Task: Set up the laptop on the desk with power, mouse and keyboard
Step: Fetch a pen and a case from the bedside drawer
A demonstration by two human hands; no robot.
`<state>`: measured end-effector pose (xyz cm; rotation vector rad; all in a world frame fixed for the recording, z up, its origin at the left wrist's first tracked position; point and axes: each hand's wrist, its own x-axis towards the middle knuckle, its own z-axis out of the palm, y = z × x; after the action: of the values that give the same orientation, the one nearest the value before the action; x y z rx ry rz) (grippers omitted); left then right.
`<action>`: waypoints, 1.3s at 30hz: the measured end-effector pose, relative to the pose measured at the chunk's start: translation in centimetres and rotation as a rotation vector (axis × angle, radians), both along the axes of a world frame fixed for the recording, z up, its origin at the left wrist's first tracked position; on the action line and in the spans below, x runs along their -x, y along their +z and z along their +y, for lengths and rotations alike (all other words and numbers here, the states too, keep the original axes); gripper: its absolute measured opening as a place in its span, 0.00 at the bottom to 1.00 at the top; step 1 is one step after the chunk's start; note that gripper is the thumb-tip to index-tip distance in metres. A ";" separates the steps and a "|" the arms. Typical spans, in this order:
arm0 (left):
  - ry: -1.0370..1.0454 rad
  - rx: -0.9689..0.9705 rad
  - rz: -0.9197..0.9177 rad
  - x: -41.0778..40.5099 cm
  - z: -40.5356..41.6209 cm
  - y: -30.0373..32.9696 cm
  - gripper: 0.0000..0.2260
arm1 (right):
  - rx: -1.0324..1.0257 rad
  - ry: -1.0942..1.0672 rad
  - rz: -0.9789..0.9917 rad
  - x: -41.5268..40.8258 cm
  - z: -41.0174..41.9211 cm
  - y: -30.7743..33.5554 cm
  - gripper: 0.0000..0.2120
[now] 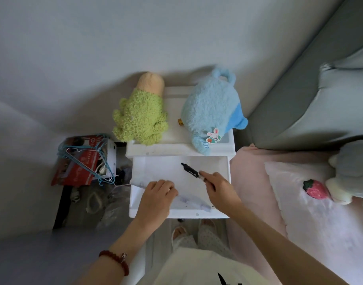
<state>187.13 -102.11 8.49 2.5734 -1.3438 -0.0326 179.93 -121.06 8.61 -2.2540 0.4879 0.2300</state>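
Open white drawer (147,167) below; right hand (219,190) fingers grip black pen (191,171), tip jutting past fingertips; left hand (155,196) curled closed on drawer paper (188,200).

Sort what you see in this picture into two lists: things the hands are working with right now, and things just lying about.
In use:
- open white drawer
- black pen, held in the right hand
- left hand, resting in the drawer

Lying about:
- green plush toy
- blue plush toy
- wire hangers
- strawberry toy
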 end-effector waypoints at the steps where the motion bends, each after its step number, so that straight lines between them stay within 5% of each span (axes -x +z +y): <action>1: -0.009 0.013 -0.042 0.3 -0.1 0.6 0.10 | -0.008 0.080 0.048 -0.2 0.0 0.5 0.17; 10: -0.080 0.008 0.013 1.0 -0.4 3.8 0.16 | -0.307 0.112 0.097 -1.1 0.3 4.4 0.13; 14: -0.095 0.020 -0.095 0.5 -0.3 4.6 0.15 | -0.272 0.119 0.029 -1.2 -0.4 5.3 0.07; 21: 0.143 -0.097 -0.280 -1.3 1.2 6.0 0.18 | -0.113 -0.216 -0.060 -0.9 -0.5 3.5 0.12; 25: 0.367 -0.104 -0.319 -1.2 3.1 5.7 0.16 | 0.104 0.318 0.192 0.4 1.0 0.2 0.16; 31: 0.587 -0.056 -0.331 -0.2 5.9 4.1 0.12 | 0.594 1.274 0.050 1.7 3.3 -3.8 0.31; 39: 0.704 0.039 -0.323 0.0 6.8 5.1 0.17 | 0.953 1.346 -0.152 -1.6 1.6 -2.8 0.26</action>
<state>187.11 -95.26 13.58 2.9458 -0.4308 0.5387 181.57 -119.42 5.79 -3.1092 -1.3616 0.5539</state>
